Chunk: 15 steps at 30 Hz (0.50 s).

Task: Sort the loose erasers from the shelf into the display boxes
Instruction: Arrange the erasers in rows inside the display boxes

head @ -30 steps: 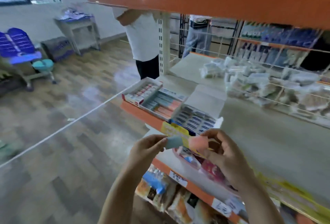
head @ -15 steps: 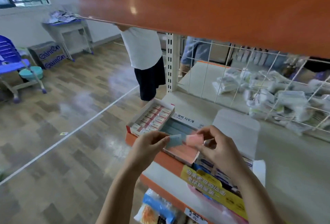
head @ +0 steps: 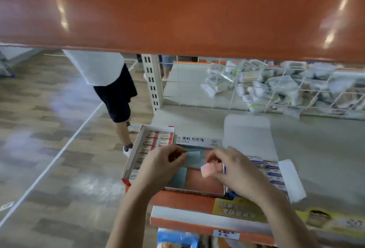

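Note:
My left hand [head: 161, 165] pinches a pale blue eraser [head: 192, 155] over the middle display box [head: 197, 142], which holds blue and pink erasers. Close beside it, my right hand [head: 237, 170] pinches a pink eraser [head: 207, 169] above the pink row of that box. A red-and-white box [head: 136, 145] of wrapped erasers stands to the left. To the right is a third box [head: 274, 172] with blue-labelled erasers and an open white lid [head: 247, 135]. All three sit at the front of the grey shelf [head: 316, 149].
An orange shelf board [head: 177, 10] hangs low just above. Wire dividers with bagged goods [head: 276, 87] line the shelf's back. A person [head: 110, 83] stands in the aisle to the left, near the white upright [head: 152, 83]. Lower shelves with goods lie below.
The view has dipped under the orange board and closer to the boxes. Both hands have lowered over the middle box, and the two erasers have moved slightly apart.

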Motion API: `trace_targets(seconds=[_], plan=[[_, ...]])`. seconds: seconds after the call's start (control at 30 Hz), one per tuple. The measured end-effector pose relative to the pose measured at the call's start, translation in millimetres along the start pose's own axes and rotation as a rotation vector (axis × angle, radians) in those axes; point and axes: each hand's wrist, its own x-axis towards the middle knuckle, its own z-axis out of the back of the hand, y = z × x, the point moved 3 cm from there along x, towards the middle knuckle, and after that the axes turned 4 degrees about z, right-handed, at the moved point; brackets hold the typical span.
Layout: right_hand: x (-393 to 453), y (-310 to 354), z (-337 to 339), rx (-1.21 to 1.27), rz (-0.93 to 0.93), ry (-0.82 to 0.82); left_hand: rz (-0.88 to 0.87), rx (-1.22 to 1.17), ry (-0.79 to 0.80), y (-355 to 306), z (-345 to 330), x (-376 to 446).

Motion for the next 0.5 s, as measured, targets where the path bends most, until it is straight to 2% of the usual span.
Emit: trace_targets(seconds=[0.2, 0.5], plan=[[-13, 0, -9, -0.056, -0.076, -0.04, -0.092, 0.032, 0.115, 2, -8, 11], [-16, -3, -20, -0.202, 0.005, -0.125, -0.119, 0.101, 0.091, 7, -7, 17]])
